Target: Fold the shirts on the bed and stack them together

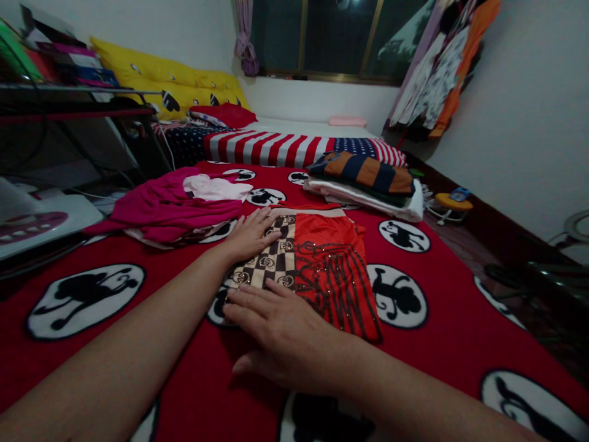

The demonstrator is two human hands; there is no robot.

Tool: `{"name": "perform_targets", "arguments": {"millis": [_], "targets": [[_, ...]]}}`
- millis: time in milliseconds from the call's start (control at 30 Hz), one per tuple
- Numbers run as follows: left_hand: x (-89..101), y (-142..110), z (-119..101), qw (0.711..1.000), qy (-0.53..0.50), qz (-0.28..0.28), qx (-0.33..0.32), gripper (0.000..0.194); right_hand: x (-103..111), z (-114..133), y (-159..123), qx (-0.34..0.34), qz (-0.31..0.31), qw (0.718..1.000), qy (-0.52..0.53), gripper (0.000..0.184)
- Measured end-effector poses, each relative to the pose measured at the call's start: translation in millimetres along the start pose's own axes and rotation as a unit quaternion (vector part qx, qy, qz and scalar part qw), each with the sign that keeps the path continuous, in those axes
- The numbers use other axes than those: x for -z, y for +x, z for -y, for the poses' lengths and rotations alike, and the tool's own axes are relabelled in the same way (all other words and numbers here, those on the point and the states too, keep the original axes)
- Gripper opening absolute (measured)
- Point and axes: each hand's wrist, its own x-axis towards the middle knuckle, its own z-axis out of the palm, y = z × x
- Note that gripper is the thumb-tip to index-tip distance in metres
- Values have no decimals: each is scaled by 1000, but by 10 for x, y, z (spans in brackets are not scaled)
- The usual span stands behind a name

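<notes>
A folded orange-red shirt [329, 233] with a brown-and-cream checked panel and dark sequinned lettering lies flat on the red blanket [442, 344]. My left hand [251, 236] rests on the far left part of the shirt, fingers stretched out over the checked panel. Nearer to me, my right hand [280, 334] lies at the shirt's front left edge. Its fingers are extended on the checked cloth and the thumb is apart, over the blanket. Neither hand grips anything.
Left of the shirt is a loose magenta garment [175, 205] with a pale pink cloth [211, 187] on it. A stack of folded clothes [363, 178] stands at the back right. A shelf [69, 101] is at left; a yellow stool [453, 202] is at right.
</notes>
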Motion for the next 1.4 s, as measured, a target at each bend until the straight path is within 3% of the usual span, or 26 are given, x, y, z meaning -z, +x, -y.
{"name": "perform_targets", "arguments": {"millis": [200,333,467,533,633,733,800,867,933,1067,1200,1300,1400], "targets": [[-16,7,17,1000,-12,-5,-2,60,6,2,-28,-12,22,1000,11,76],[-5,1,2,1000,-9,-1,5,61,13,21,-46,-28,-4,1000,2,74],[-16,10,10,1000,-2,0,7,62,13,-23,-59,-58,21,998,7,83],[-26,17,22,1000,-1,1,7,62,28,-76,-59,-65,5,998,-4,81],[-31,21,32,1000,-3,1,-2,61,60,-202,-65,-132,-42,989,-58,74],[-21,11,25,1000,-10,-2,-4,61,107,-337,-83,-208,-12,975,-82,72],[-15,2,18,1000,-13,-2,-2,62,162,-420,-98,-211,3,974,-83,72],[-13,-3,15,1000,-17,-2,-2,62,223,-531,-123,-220,-28,970,-99,70],[-16,-1,17,1000,-16,-2,1,63,267,-697,-174,-270,-68,952,-129,68],[-30,13,30,1000,-10,1,2,63,292,-1098,-338,-389,-49,914,-98,69],[-38,18,37,1000,-8,-6,0,63,331,-1358,-477,-411,-111,900,-91,66],[-30,12,32,1000,-9,-2,1,62,342,-1465,-546,-464,-48,881,-82,69],[-26,9,30,1000,-13,-1,-1,62,307,-1523,-592,-472,-77,873,-100,70]]}}
